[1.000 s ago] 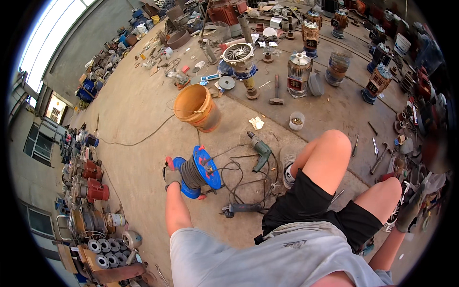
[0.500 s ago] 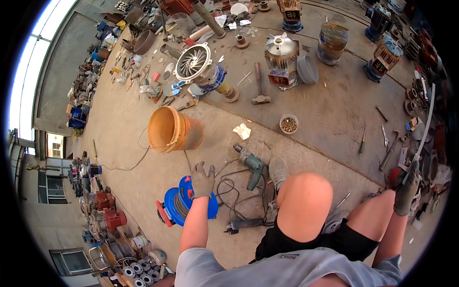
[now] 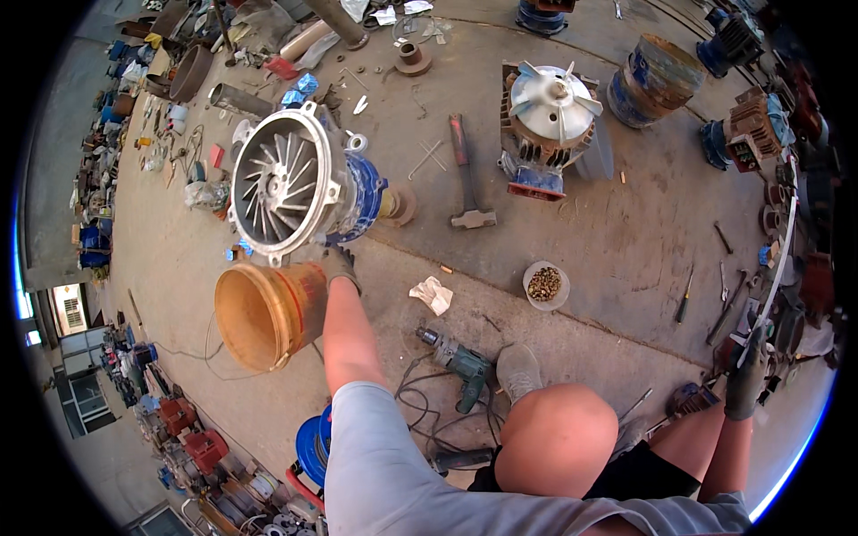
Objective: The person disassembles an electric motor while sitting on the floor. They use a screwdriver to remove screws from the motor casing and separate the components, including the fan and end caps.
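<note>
My left hand (image 3: 343, 271), in a dark grey glove, reaches forward beside the far right side of an orange bucket (image 3: 241, 317) lying tilted, its mouth toward the left. The fingers look stretched out, partly hidden, and nothing shows in them. Just beyond stands a blue motor housing topped by a silver finned impeller (image 3: 279, 183). Over at the far right, my gloved right hand (image 3: 745, 384) is closed round the lower end of a long, thin, pale strip (image 3: 778, 272) that points up and away.
A green drill (image 3: 460, 366) with tangled cable lies before my knee, and a blue cable reel (image 3: 313, 447) sits under my left arm. Farther out are a sledgehammer (image 3: 469, 183), a small tub of brass-coloured pieces (image 3: 546, 286), a white cloth (image 3: 433, 295) and a finned motor (image 3: 550, 116).
My left hand has moved forward from above the cable reel to beside the bucket. My view has shifted forward. The right hand still holds the strip.
</note>
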Demonstrator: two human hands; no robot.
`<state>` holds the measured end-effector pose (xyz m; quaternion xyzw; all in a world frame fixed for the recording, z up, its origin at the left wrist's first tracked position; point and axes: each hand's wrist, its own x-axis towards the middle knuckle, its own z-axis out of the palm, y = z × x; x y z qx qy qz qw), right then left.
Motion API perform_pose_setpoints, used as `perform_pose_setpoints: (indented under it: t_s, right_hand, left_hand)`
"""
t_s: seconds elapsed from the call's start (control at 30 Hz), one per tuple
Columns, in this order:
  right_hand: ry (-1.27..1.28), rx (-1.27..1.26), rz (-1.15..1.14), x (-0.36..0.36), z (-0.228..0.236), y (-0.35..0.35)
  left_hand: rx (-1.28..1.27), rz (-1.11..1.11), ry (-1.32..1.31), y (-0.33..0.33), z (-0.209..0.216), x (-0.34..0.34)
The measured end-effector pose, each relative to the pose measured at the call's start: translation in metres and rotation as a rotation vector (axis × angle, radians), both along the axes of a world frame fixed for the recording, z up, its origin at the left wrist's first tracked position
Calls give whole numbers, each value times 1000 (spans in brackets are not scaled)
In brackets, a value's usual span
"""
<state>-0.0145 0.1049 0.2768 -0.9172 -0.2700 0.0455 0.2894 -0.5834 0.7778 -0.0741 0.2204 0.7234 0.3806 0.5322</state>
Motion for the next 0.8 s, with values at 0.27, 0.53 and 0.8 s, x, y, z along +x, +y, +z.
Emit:
perform_pose_setpoints:
  t_s: [0.27, 0.53, 0.8]
  right_hand:
    - [59, -204, -99, -9, -14, 18]
    - [682, 146, -332, -37, -24, 80]
    - [768, 94, -162, -45, -39, 86]
  left_hand:
    - [-5, -35, -113, 105, -23, -14]
    - [35, 40, -164, 141, -26, -6]
    - [117, 178, -224, 120, -7, 8]
